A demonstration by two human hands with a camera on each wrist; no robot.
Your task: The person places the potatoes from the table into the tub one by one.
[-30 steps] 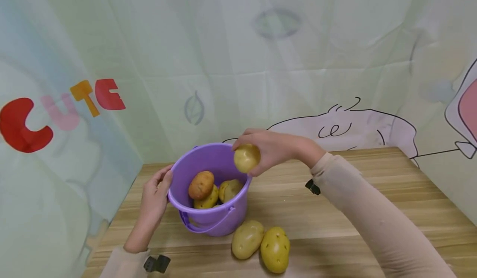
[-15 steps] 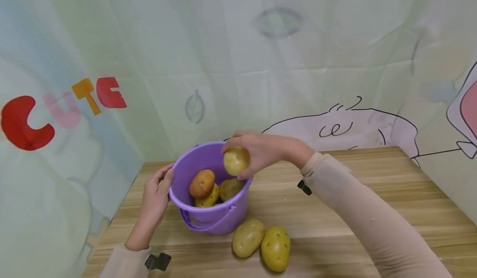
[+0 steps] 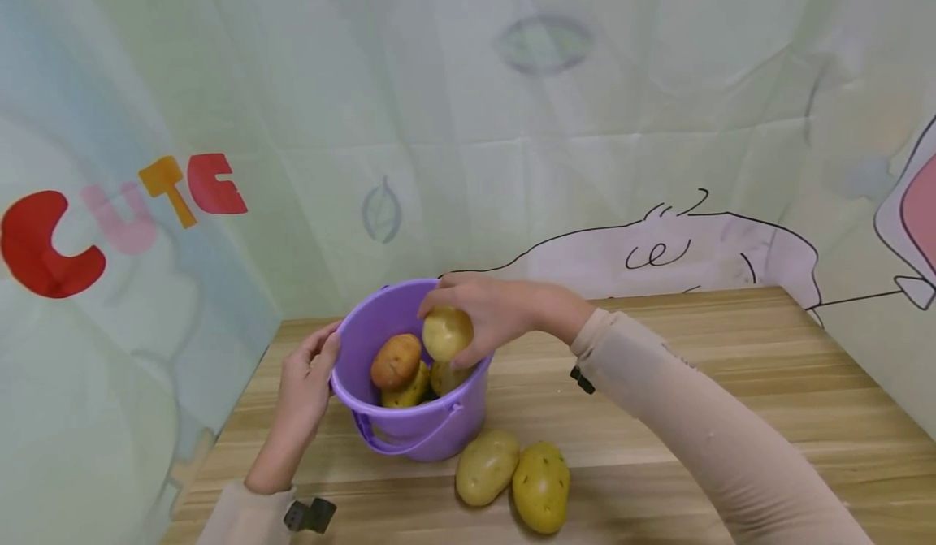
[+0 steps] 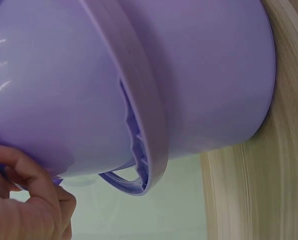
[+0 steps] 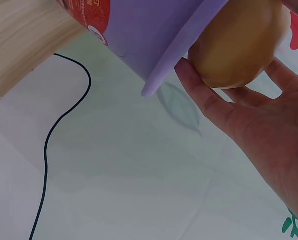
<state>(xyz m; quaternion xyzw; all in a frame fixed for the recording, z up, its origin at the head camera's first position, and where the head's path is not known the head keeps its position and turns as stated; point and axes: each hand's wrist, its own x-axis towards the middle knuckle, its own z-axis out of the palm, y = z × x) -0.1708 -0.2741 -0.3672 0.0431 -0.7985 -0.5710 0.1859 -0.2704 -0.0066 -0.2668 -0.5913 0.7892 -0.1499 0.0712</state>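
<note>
A purple bucket (image 3: 446, 427) stands on the table, tilted in the head view's wide angle. My left hand (image 3: 305, 378) grips its rim at the left side; the left wrist view shows fingers (image 4: 36, 180) bent over that edge. At the bucket's mouth, on the right, my right hand (image 3: 497, 309) holds a pale yellow potato (image 3: 446, 334) just inside the rim. In the right wrist view this potato (image 5: 239, 45) sits between thumb and fingers. Inside the bucket lie a brownish-orange potato (image 3: 396, 363), a yellow potato (image 3: 406, 391) and another potato (image 3: 448, 378), partly hidden under my right hand.
Two more potatoes lie on the wooden table (image 3: 658, 415) in front of the bucket: a pale one (image 3: 487, 468) and a yellow, dark-dotted one (image 3: 541, 488). The bucket's handle (image 3: 409, 447) hangs down on the near side. A printed curtain (image 3: 439, 123) rises behind the table.
My right hand has moved left and slightly down with the potato, from over the right rim to inside the bucket's mouth. The left hand has stayed on the rim.
</note>
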